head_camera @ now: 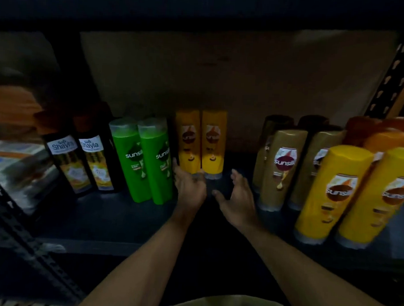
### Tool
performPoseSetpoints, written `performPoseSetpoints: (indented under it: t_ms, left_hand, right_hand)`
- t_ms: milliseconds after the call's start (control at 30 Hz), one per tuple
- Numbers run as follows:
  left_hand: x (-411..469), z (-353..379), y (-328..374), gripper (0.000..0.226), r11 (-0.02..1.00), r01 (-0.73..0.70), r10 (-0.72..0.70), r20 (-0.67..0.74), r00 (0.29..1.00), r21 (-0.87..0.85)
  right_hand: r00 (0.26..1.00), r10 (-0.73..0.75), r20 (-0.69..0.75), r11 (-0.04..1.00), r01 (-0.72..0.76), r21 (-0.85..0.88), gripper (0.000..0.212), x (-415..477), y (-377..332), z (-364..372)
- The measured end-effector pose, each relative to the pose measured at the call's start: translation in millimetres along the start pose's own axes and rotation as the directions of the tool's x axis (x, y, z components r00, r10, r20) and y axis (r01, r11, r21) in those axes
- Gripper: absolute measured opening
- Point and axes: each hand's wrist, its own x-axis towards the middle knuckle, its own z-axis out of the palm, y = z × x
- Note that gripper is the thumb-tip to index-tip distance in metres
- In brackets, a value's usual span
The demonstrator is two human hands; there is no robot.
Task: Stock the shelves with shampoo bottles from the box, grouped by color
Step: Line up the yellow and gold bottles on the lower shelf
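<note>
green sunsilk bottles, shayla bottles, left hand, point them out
green sunsilk bottles (pixel 158 181): head view, body of right one
shayla bottles (pixel 89 145): head view, label of right one
left hand (pixel 191 188): head view, back of hand

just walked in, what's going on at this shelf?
A person is stocking the shelf. Their left hand is at the base of the two yellow bottles set back mid-shelf, thumb against the left one; whether it grips is unclear. The right hand hovers open beside them, holding nothing. Black bottles, green bottles, tan bottles and front yellow bottles stand grouped.
</note>
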Motion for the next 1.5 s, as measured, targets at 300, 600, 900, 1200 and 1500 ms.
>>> performPoseSetpoints:
  t_ms: [300, 600, 900, 1200, 1500]
  left_hand:
    - [44, 1, -23, 0.089, 0.999, -0.035, 0.036, 0.005, 0.999, -0.036]
    - [26, -7, -19, 0.058, 0.986, -0.167, 0.169, 0.077, 0.983, -0.028]
    - [-9, -24, -22, 0.056, 0.968, -0.25, 0.242, 0.169, 0.955, 0.023]
    - [-9, -22, -22, 0.057, 0.958, -0.278, 0.271, 0.087, 0.959, 0.074]
    - [-7, -18, -26, 0.063, 0.942, -0.304, 0.291, 0.109, 0.951, 0.141]
  right_hand:
    - [0.999, 0.035, -0.009, 0.992, -0.033, 0.124, 0.086, 69, -12, 12]
    - [0.995, 0.009, -0.103, 0.991, 0.005, 0.135, 0.047, 47, -7, 13]
    - [0.999, -0.027, -0.024, 0.979, 0.031, 0.202, 0.075, 3, 0, -8]
    - [0.992, 0.062, -0.113, 0.973, -0.035, 0.23, 0.061, 9, -1, 0]
    - [0.984, 0.05, -0.17, 0.983, -0.018, 0.181, 0.064, 7, -3, 0]
